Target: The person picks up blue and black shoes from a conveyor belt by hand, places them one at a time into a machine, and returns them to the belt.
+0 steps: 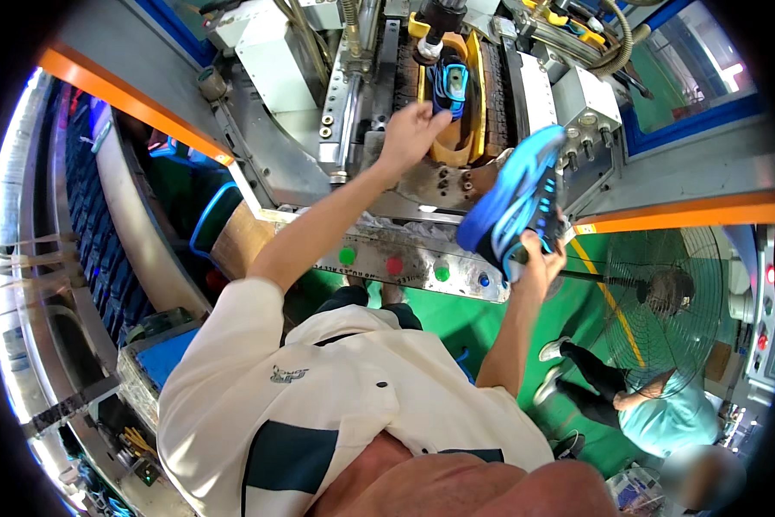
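In my right hand (540,258) is a bright blue sports shoe (516,202) with black parts, gripped near its lower end and tilted with the other end up. It hangs in front of the machine, right of the centre. Another blue and dark shoe (439,102) sits inside the machine between curved yellow side pads (479,90), under a dark vertical press rod (441,19). My left hand (411,133) reaches in with curled fingers, its fingertips close to the near end of that shoe. Whether they grip anything there is hidden.
A metal front panel (370,263) with coloured buttons runs along the machine's near edge. Orange-edged frame bars (137,103) flank the opening. A large caged fan (667,297) stands at the right, near another person (663,418). A curved conveyor (137,198) lies at the left.
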Demonstrator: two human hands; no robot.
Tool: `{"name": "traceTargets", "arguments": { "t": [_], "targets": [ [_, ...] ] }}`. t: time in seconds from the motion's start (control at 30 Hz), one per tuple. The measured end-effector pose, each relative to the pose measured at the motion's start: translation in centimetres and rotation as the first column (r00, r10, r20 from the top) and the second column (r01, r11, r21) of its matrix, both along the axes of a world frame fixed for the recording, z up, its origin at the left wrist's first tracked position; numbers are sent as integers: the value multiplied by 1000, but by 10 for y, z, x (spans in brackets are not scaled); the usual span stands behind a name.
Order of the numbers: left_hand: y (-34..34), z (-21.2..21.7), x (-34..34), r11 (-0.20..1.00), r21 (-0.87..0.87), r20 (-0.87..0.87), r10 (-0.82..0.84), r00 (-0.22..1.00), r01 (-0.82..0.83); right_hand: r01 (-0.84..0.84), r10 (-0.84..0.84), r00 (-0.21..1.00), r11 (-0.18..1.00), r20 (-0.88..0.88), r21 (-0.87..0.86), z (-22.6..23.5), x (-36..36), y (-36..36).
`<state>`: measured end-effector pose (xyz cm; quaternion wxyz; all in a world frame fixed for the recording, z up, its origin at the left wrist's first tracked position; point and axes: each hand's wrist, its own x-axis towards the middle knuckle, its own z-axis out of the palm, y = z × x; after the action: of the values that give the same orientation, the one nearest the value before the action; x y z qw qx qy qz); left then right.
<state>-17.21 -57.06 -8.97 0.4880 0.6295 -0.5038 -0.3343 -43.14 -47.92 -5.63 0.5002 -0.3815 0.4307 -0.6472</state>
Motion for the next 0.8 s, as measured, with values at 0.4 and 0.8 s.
{"name": "traceTargets", "arguments": {
  "t": [0.4,0.8],
  "targets": [
    [-127,-50,72,934,177,110,294,950,-309,116,-112,844,993,-525,-26,46,30,-130],
    [279,64,154,817,401,-490,573,657,-414,7,367,25,930,-930,367,-50,264,-325]
  ]
}}
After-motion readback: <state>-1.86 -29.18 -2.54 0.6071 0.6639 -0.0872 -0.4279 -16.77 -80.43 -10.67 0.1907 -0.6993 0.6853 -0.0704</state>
